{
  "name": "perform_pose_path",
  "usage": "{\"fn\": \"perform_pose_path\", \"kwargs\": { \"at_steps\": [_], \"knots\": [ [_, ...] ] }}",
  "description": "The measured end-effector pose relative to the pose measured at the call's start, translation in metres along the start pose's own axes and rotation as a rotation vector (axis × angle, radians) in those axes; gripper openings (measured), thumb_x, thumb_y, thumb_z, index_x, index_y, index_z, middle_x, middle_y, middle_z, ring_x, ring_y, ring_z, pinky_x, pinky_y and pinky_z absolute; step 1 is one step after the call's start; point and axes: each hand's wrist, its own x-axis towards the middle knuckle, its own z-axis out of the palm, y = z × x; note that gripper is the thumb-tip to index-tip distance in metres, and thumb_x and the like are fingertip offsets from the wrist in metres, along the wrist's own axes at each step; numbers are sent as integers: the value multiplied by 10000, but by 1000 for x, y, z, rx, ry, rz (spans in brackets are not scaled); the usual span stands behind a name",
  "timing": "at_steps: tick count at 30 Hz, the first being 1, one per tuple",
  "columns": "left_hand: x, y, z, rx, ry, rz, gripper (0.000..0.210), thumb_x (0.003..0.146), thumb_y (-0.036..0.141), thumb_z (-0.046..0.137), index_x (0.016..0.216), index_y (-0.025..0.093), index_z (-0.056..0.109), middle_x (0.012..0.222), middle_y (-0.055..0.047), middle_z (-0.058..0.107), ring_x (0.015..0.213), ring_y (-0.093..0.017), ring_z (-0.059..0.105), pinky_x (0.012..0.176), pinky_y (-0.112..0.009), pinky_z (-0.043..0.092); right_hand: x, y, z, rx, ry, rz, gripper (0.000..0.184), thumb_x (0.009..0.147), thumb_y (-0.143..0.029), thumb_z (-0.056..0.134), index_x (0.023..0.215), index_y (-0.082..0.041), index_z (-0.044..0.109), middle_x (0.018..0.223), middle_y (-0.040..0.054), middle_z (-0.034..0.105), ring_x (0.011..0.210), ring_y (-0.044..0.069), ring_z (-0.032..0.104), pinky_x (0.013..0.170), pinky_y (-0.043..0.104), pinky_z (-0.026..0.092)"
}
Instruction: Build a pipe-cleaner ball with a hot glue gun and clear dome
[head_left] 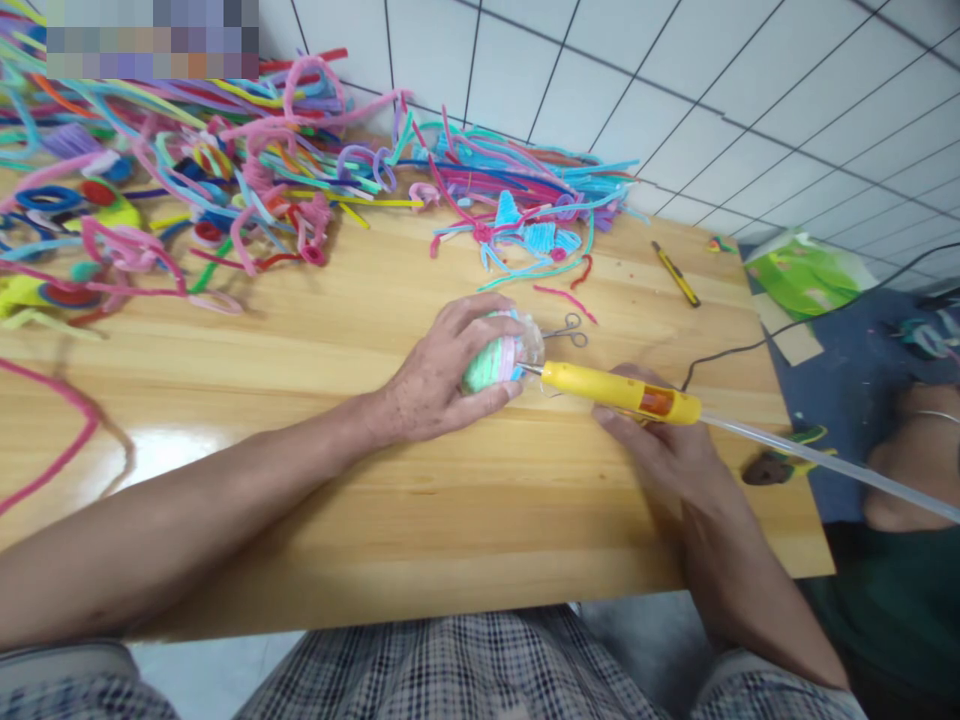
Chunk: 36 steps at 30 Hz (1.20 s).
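My left hand [450, 375] is wrapped round a small rounded piece [491, 365] banded in green, lilac and blue, which looks wound from pipe cleaners. My right hand [667, 440] grips a yellow hot glue gun [600, 385], with a clear glue stick [825, 458] jutting from its rear. The metal nozzle points left and meets the right side of the banded piece; whether it touches I cannot tell. Just behind the nozzle lies something clear and crinkled [534, 340], partly hidden. Scissors [574, 331] lie beyond it, their handles showing.
Heaps of coloured pipe cleaners [517, 180] line the back of the wooden table [450, 520] and its left side. A yellow utility knife [675, 274] lies at the back right, near a green plastic packet [810, 275]. A black cord [739, 352] crosses the right edge. Another person's knee [911, 460] shows at right.
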Motion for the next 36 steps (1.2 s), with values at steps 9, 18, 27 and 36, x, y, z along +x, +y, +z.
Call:
{"fn": "perform_pose_path", "kwargs": {
  "at_steps": [9,18,27,36],
  "knots": [
    [0,1,-1,-48,0,-15,524,1027,408,715,1507,305,532,1540,-168,590,1494,-352,570,1250,-594,489,0,1,-1,-29,-16,13,84,1030,-365,721,991,-296,697,909,24,728,799,223,677,699,381,600],
    [0,1,-2,3,-25,-11,520,1042,419,688,1516,286,519,1547,-169,576,1498,-344,560,1243,-590,497,2,-1,-1,3,-6,-16,86,1034,-329,729,970,-294,684,903,9,712,782,201,672,698,354,571],
    [1,1,-1,1,-21,0,510,1054,433,676,1518,292,518,1540,-177,572,1496,-337,568,1248,-592,507,2,0,1,25,8,-6,92,1000,-273,763,980,-296,676,921,4,713,790,204,678,716,358,572],
    [0,0,0,-5,-2,6,509,1057,459,671,1519,302,527,1535,-176,592,1492,-335,582,1243,-592,521,3,0,0,16,1,-37,62,1019,-269,740,979,-284,694,926,7,719,792,196,675,709,342,568]
  ]
}}
